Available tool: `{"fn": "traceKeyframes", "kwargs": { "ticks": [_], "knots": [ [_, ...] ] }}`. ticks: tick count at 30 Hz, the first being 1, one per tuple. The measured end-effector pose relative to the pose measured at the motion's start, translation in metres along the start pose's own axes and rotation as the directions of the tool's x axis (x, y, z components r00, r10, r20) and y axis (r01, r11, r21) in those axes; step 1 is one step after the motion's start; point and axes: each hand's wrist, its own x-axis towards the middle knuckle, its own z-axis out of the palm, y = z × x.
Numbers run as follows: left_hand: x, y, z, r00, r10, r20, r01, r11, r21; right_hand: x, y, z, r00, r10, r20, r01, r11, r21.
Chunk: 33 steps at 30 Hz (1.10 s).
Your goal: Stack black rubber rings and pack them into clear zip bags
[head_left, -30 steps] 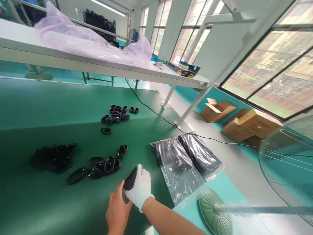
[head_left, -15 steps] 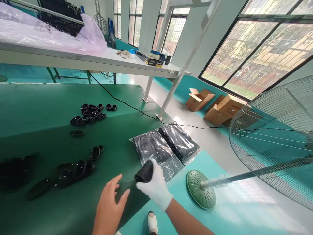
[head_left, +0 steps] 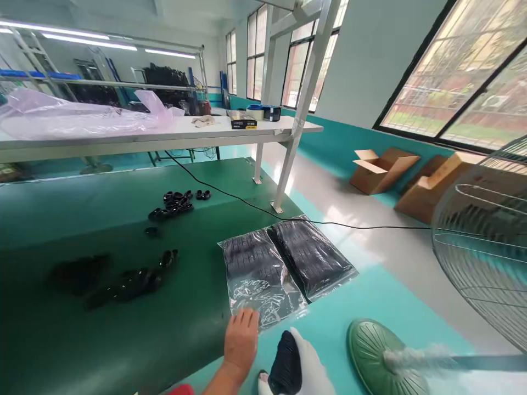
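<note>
My bare left hand (head_left: 242, 341) is at the near edge of a clear plastic bag (head_left: 263, 296), its fingers together and curled over that edge. Rows of thin black ribbed pieces fill the bag's far part; its near part lies flat. My right hand (head_left: 310, 367), in a white glove, grips a ribbed black bundle (head_left: 286, 365) that resembles a stack of thin pieces. The bundle is just right of my left hand, over the floor. Beside the first bag lies a second filled plastic bag (head_left: 313, 255).
Glossy black ring-shaped parts (head_left: 173, 203) are scattered on the green surface (head_left: 197, 323). A black cable (head_left: 242, 202) crosses behind the bags. At right stand a fan with a round green base (head_left: 379, 356) and cardboard boxes (head_left: 382, 170). A white table (head_left: 181, 137) spans the back.
My left hand has moved right and reached the bag's near edge. My right hand has carried the black bundle lower and to the right. The view has tilted up.
</note>
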Motion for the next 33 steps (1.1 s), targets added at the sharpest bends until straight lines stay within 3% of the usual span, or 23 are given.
{"fn": "traceKeyframes", "kwargs": {
  "ticks": [3, 6, 10, 13, 15, 17, 19, 22, 26, 29, 33],
  "knots": [
    [0.0, 0.002, -0.012, 0.999, -0.036, -0.036, 0.037, 0.999, 0.004, 0.018, -0.012, -0.008, 0.977, -0.143, 0.157, 0.144, 0.99, 0.01],
    [-0.001, 0.007, -0.018, 0.993, -0.072, -0.097, 0.072, 0.997, -0.008, 0.038, -0.026, -0.018, 0.911, -0.285, 0.299, 0.283, 0.958, 0.051],
    [0.0, 0.011, -0.02, 0.984, -0.144, -0.109, 0.14, 0.989, -0.043, 0.056, -0.024, -0.021, 0.883, -0.401, 0.243, 0.396, 0.916, 0.07],
    [0.004, 0.011, -0.022, 0.96, -0.254, -0.116, 0.25, 0.967, -0.049, 0.057, -0.01, -0.013, 0.81, -0.535, 0.239, 0.535, 0.842, 0.071],
    [0.007, 0.01, -0.023, 0.955, -0.267, -0.132, 0.261, 0.964, -0.057, 0.057, -0.004, -0.007, 0.775, -0.571, 0.272, 0.572, 0.816, 0.083],
    [0.007, 0.01, -0.024, 0.964, -0.218, -0.154, 0.208, 0.975, -0.076, 0.061, -0.006, -0.006, 0.812, -0.512, 0.28, 0.509, 0.856, 0.089],
    [0.003, 0.01, -0.024, 0.97, -0.17, -0.172, 0.157, 0.984, -0.084, 0.07, -0.015, -0.01, 0.896, -0.377, 0.235, 0.367, 0.926, 0.085],
    [-0.007, 0.009, -0.022, 0.969, -0.197, -0.15, 0.192, 0.98, -0.05, 0.086, -0.029, -0.015, 0.97, -0.2, 0.136, 0.191, 0.979, 0.077],
    [-0.019, 0.005, -0.016, 0.939, -0.339, -0.057, 0.34, 0.941, -0.002, 0.095, -0.038, -0.013, 0.968, -0.211, 0.139, 0.204, 0.977, 0.061],
    [-0.019, 0.004, -0.014, 0.937, -0.33, -0.117, 0.321, 0.943, -0.091, 0.096, -0.042, -0.007, 0.947, -0.252, 0.199, 0.238, 0.967, 0.092],
    [-0.013, 0.002, -0.019, 0.925, -0.321, -0.203, 0.267, 0.93, -0.253, 0.105, -0.053, -0.005, 0.954, -0.221, 0.203, 0.185, 0.966, 0.178]
  ]
}}
